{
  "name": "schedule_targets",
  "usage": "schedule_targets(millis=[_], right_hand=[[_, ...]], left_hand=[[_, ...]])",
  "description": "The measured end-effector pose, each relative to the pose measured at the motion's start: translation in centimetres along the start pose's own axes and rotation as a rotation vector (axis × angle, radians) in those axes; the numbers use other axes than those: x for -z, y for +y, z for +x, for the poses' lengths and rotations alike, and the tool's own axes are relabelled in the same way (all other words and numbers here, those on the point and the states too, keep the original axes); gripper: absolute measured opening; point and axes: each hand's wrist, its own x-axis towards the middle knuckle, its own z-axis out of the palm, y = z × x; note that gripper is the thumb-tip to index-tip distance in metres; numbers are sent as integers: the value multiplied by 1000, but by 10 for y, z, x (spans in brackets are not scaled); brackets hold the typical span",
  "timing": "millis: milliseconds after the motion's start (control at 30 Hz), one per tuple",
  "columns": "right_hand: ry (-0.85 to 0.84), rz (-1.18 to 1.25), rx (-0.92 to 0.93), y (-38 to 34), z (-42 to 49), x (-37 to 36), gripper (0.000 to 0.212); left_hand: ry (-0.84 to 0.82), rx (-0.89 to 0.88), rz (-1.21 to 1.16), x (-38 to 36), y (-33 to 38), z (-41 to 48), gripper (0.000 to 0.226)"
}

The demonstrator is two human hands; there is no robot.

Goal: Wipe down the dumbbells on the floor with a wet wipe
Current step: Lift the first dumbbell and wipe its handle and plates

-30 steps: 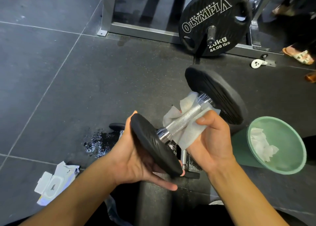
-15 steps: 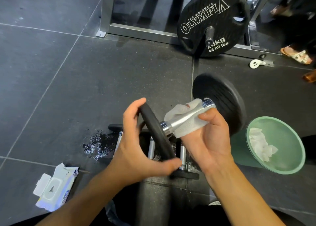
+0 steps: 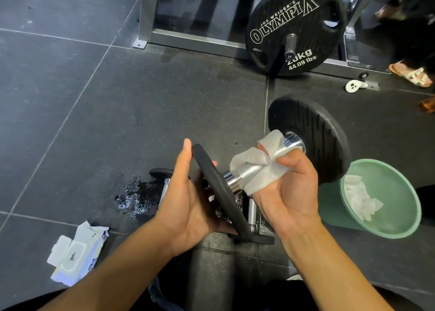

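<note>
Above the dark rubber gym floor (image 3: 94, 122) the black-plated dumbbell with a chrome handle (image 3: 308, 141) is lifted, the left hand (image 3: 188, 202) closed on its near plate, the right hand (image 3: 289, 188) closed, pressing the white wet wipe (image 3: 256, 167) around the handle, so wiping looks unfinished while other dumbbells (image 3: 251, 211) wait below.

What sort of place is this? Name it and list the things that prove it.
Most likely a gym's weight area. A 20 kg Olympia weight plate stands at a metal rack frame, the floor is dark rubber tiling, and a dumbbell is held in both hands while more lie below.
</note>
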Motion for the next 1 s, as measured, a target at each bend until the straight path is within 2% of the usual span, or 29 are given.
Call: schedule_targets(millis=[67, 133, 200, 233, 267, 300, 367, 400, 467, 533, 567, 633, 700, 767, 867, 967, 1000], right_hand=[[9, -3, -14, 1, 1, 2, 15], [-35, 27, -26, 1, 1, 2, 11], [-81, 30, -28, 1, 3, 3, 10], [-89, 15, -21, 0, 4, 3, 11], [-90, 1, -14, 0, 5, 3, 11], [-87, -11, -3, 0, 5, 3, 10], [-67, -42, 8, 1, 6, 4, 10], [-52, -58, 8, 1, 6, 5, 11], [-32, -77, 7, 1, 5, 7, 14], [-24, -94, 7, 0, 5, 7, 13], [-20, -102, 6, 0, 5, 6, 13], [-14, -96, -12, -1, 5, 6, 12], [-19, -64, -43, 0, 4, 5, 8], [-24, -62, -57, 0, 3, 4, 10], [-57, 27, -120, 2, 2, 1, 13], [-37, 39, -138, 6, 1, 1, 10], [-47, 41, -138, 7, 1, 2, 13]], left_hand=[[19, -17, -31, 1, 1, -1, 84], [-7, -127, 18, -1, -1, 0, 68], [5, -348, 99, -2, -3, 1, 49], [-21, -506, 182, 0, -2, 2, 55], [-87, -686, 345, 2, 1, 1, 72], [-140, -868, 612, 7, 4, 1, 87], [-154, -1293, 1221, 21, 6, 6, 96], [-149, -1499, 1459, 28, 6, 7, 91], [-117, -1804, 1743, 36, 0, 13, 67], [-85, -1901, 1853, 40, -7, 20, 51], [-83, -1869, 1827, 42, -8, 22, 53], [-68, -1717, 1689, 41, -7, 20, 72], [-76, -1481, 1511, 38, -3, 14, 89], [-88, -1195, 1286, 35, 4, 8, 93], [-117, -798, 824, 23, 10, 3, 78], [-128, -476, 153, 8, 9, 0, 44], [-120, -382, 30, 6, 8, 0, 40]])
